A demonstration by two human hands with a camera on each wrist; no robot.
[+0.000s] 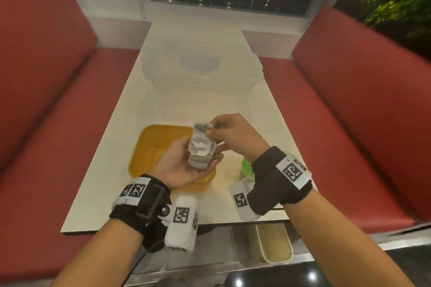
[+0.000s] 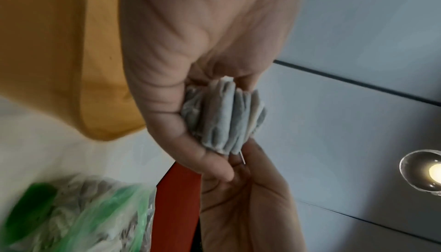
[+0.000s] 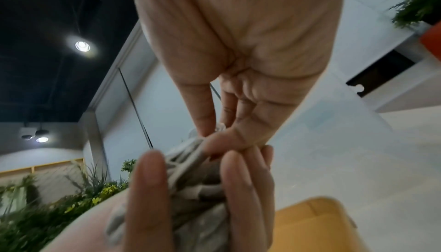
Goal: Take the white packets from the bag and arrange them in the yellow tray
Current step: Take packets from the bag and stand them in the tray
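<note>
Left hand (image 1: 184, 161) cups stack of white packets (image 1: 200, 149) above yellow tray (image 1: 149, 147); right hand (image 1: 229, 134) pinches top packet. Risk: my peeling drags neighbours, stack fans, packets spill past tray's right edge toward bag (image 1: 247, 168).

Both forearms reach forward side by side, each wrist wrapped in a black band. The left hand (image 1: 186, 163) lies palm up, its fingers curled around a stack of small white-grey paper packets (image 1: 200, 147). The right hand (image 1: 233, 135) comes in from the right, thumb and forefinger pinching the stack's top.
</note>
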